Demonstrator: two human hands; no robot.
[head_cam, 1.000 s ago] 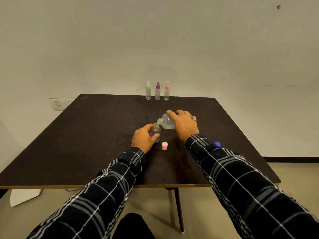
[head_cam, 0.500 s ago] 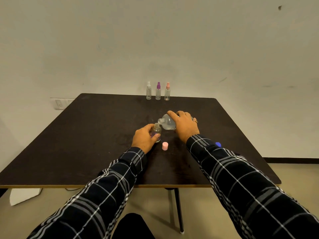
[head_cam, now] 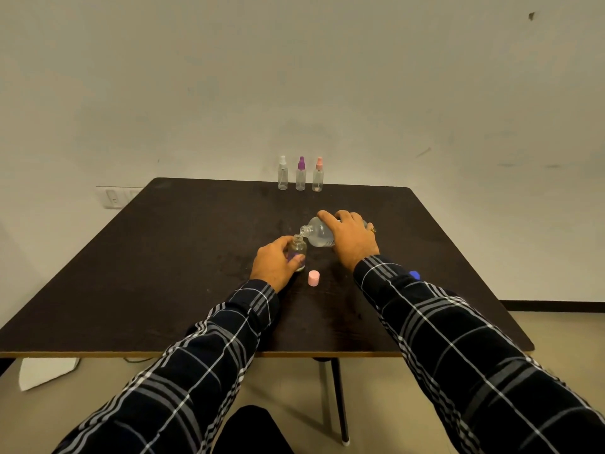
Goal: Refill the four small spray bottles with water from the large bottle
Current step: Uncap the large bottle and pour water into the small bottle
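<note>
While the left hand (head_cam: 275, 262) grips the small bottle (head_cam: 298, 249), right hand (head_cam: 352, 239) round the tilted large bottle (head_cam: 319, 235), both unmoved

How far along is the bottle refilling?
Done: unclear; three capped spray bottles at the far edge show no readable level. In hand: left hand holds the open small bottle, right hand tips the large bottle over it. Left: recapping; the pink cap lies loose.

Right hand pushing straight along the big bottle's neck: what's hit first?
Probably the small clear uncapped bottle in the left hand; the right hand's large clear tilted bottle has its mouth at that neck, contact unclear.
</note>
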